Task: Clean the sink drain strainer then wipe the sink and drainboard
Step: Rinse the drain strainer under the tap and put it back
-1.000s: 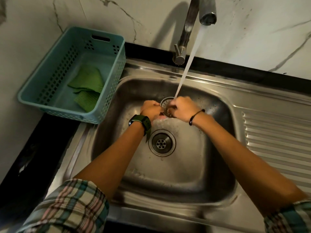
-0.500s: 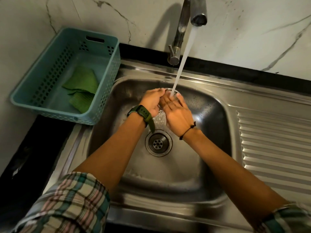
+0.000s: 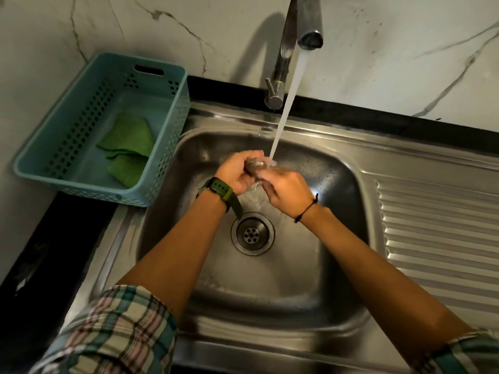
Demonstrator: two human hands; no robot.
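Left hand (image 3: 237,172): above the drain opening (image 3: 252,234), toward the back of the basin; fingers curled shut around the strainer (image 3: 254,165), of which only a small grey metal edge shows between the 2 hands.
Right hand (image 3: 287,188): just right of the left hand and touching it; fingers (image 3: 270,174) bent loosely, their tips pressed against the strainer (whether they grip it or only rub it cannot be told).
Strainer: out of the drain opening, held up under the water stream (image 3: 286,103), which lands on it and spills down between the palms.
Drain opening: uncovered, below the wrists, at the middle of the sink (image 3: 337,287) floor.
Faucet (image 3: 295,36): behind the drain opening, running.
Drainboard (image 3: 442,228): ribbed steel, right of the drain opening.
Basket (image 3: 172,147): teal, left of the drain opening on the counter, with a green cloth (image 3: 127,152) lying inside.
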